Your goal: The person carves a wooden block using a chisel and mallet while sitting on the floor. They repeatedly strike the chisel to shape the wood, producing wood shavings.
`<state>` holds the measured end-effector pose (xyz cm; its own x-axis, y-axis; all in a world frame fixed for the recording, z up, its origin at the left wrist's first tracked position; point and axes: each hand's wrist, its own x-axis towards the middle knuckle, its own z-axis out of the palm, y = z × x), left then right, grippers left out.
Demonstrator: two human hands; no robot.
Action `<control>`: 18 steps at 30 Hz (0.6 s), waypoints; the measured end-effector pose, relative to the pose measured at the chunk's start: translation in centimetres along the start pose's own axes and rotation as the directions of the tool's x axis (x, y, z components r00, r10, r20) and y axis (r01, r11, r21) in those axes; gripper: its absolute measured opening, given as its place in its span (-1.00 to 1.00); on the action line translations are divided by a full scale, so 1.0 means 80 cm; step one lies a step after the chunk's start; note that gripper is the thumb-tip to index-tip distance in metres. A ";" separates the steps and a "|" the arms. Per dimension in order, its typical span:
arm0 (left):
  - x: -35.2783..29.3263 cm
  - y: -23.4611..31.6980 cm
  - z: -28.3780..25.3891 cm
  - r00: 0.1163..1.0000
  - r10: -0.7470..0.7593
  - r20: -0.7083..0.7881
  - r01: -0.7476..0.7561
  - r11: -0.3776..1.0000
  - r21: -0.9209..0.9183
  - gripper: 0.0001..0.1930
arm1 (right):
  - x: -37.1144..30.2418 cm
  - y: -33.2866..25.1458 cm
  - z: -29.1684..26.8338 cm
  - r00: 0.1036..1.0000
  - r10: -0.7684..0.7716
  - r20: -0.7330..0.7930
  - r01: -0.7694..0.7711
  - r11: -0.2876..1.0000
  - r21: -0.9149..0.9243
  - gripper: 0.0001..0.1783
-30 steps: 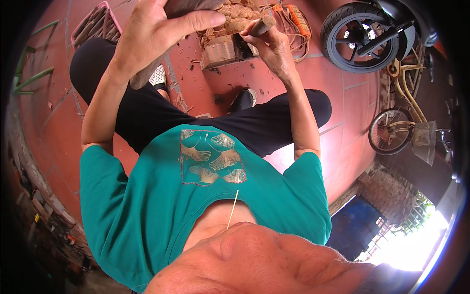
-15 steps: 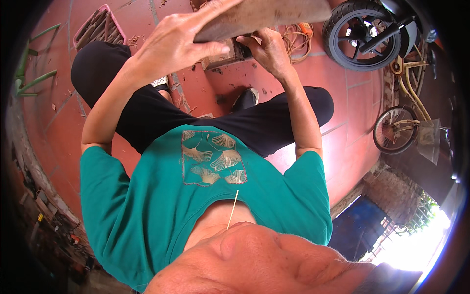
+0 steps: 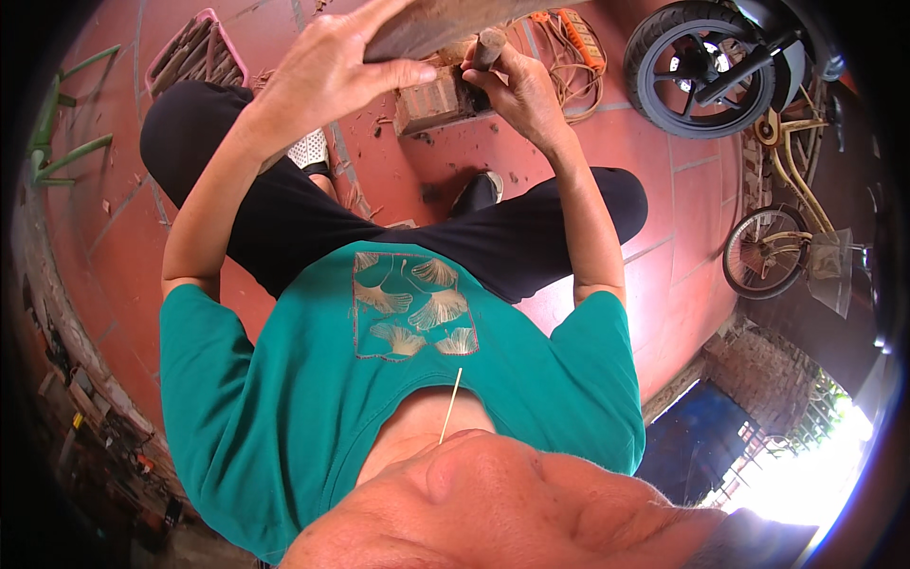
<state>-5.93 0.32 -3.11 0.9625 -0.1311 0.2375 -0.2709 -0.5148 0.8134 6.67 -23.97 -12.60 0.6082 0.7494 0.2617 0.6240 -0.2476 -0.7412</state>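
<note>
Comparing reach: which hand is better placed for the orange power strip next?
Probably the right hand, nearer the power strip though holding a round stick; the left hand, against a flat brown piece, is farther.

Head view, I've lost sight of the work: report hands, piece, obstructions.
Left hand at brown slab, grip unclear. Right hand closed around round-ended stick. Slab leaves frame at top, blocks view behind it.

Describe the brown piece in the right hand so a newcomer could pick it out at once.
Find the big black motorcycle wheel at upper right, then go left past the orange power strip to the person's right hand. The brown handle-like piece sticks out of that hand's grip. Its blunt, round end sets it apart from the long, flat piece at the left hand.
</note>
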 end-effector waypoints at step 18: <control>0.005 0.041 -0.012 0.993 -0.093 -0.069 0.083 0.987 -0.136 -0.06 | -0.007 0.003 -0.017 0.985 0.170 -0.001 -0.166 0.960 0.226 -0.74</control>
<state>-6.46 -0.58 0.16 0.9801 -0.0237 0.1973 -0.1899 -0.4039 0.8949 7.15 -25.28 -12.07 0.7058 0.6960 0.1320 0.3873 -0.2230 -0.8946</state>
